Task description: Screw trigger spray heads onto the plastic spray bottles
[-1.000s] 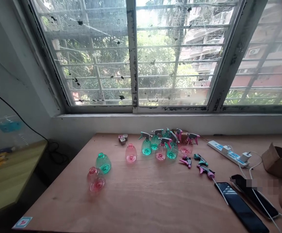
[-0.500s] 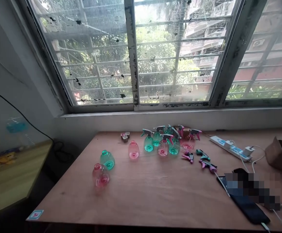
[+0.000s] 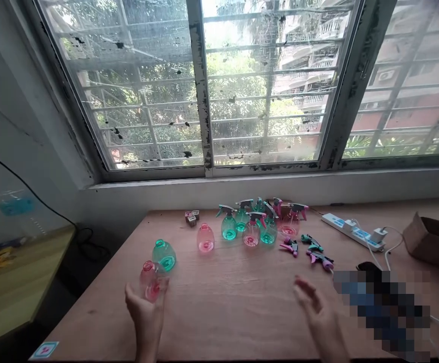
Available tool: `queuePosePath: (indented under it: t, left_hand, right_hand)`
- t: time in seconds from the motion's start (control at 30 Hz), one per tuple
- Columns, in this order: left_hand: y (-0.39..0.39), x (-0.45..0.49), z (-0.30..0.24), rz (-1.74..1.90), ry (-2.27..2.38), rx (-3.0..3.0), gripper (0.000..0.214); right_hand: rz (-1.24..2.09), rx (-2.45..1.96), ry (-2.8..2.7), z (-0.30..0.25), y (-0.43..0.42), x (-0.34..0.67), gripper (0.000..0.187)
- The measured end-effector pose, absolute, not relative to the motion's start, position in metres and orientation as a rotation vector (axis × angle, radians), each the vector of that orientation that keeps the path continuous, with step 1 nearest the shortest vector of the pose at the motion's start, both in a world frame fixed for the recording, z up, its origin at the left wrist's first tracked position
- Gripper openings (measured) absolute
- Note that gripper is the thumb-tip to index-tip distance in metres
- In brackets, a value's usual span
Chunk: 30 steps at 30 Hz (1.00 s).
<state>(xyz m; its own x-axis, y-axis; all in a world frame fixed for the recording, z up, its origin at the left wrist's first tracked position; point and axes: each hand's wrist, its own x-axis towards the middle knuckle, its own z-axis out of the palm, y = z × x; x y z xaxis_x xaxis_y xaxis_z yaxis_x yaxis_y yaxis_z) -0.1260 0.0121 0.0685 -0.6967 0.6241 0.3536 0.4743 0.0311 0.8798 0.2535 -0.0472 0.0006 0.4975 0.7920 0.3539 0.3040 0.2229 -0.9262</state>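
Note:
My left hand (image 3: pixel 146 310) is around the near side of a clear pink bottle (image 3: pixel 148 277) without a sprayer top. Its thumb stands apart from the bottle on the left, and the fingers are at the bottle's right side; whether they touch it I cannot tell. Just behind stands a green bottle (image 3: pixel 164 256), also topless. My right hand (image 3: pixel 317 312) hovers over the table's right part, holding nothing, fingers apart and slightly bent. Beyond it lie loose spray heads, a pink one (image 3: pixel 290 246), a green one (image 3: pixel 312 243) and a purple-pink one (image 3: pixel 320 260).
Another topless pink bottle (image 3: pixel 205 239) stands mid-table. Several bottles with spray heads, including a green one (image 3: pixel 229 227), cluster near the wall. Small dark blocks (image 3: pixel 191 219), a power strip (image 3: pixel 351 231) with cables and a brown cardboard box (image 3: pixel 433 244) are on the table (image 3: pixel 234 307).
Both my hands have come into view from the bottom edge, the left one up to the near pink bottle. The view has shifted slightly; the bottles stand where they were.

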Motion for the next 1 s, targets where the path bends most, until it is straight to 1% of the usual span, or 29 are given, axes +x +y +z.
queuePosePath:
  t: [0.07,0.17,0.27,0.37,0.4,0.5,0.6,0.7,0.83,0.9,1.0]
  left_hand:
    - [0.022,-0.127,0.049,1.73,2.184,1.117,0.113]
    - [0.025,-0.124,0.03,1.73,2.156,1.122,0.097]
    - [0.019,-0.11,0.017,1.668,2.031,1.222,0.078]
    - [0.014,-0.082,0.004,1.554,1.826,1.355,0.067]
    - [0.013,-0.07,0.0,1.513,1.759,1.389,0.065]
    - [0.01,-0.032,-0.006,1.4,1.6,1.433,0.063]
    - [0.004,-0.001,-0.007,1.342,1.525,1.419,0.063]
    - [-0.002,0.012,-0.004,1.302,1.474,1.397,0.064]
    - [-0.006,0.009,0.002,1.318,1.39,1.329,0.063]
    - [-0.006,0.006,0.005,1.349,1.334,1.273,0.061]
    - [-0.006,0.004,0.007,1.365,1.285,1.221,0.063]
  right_hand:
    - [0.507,-1.363,-1.156,-0.022,-0.053,0.23,0.035]
    - [0.498,-1.444,-1.279,-0.049,-0.05,0.215,0.034]
    - [0.263,-1.599,-1.321,-0.057,-0.029,0.241,0.04]
    - [-0.03,-1.802,-1.424,-0.05,0.003,0.288,0.049]
    - [-0.059,-1.84,-1.427,-0.047,0.014,0.302,0.053]
    - [-0.077,-1.917,-1.457,-0.04,0.05,0.332,0.059]
    - [-0.051,-1.966,-1.531,-0.037,0.08,0.339,0.058]
    - [-0.054,-2.005,-1.551,-0.041,0.09,0.328,0.054]
    - [-0.118,-2.02,-1.499,-0.052,0.058,0.299,0.049]
    - [-0.14,-2.013,-1.452,-0.057,0.034,0.287,0.05]
    - [-0.178,-1.975,-1.353,-0.06,0.011,0.278,0.067]
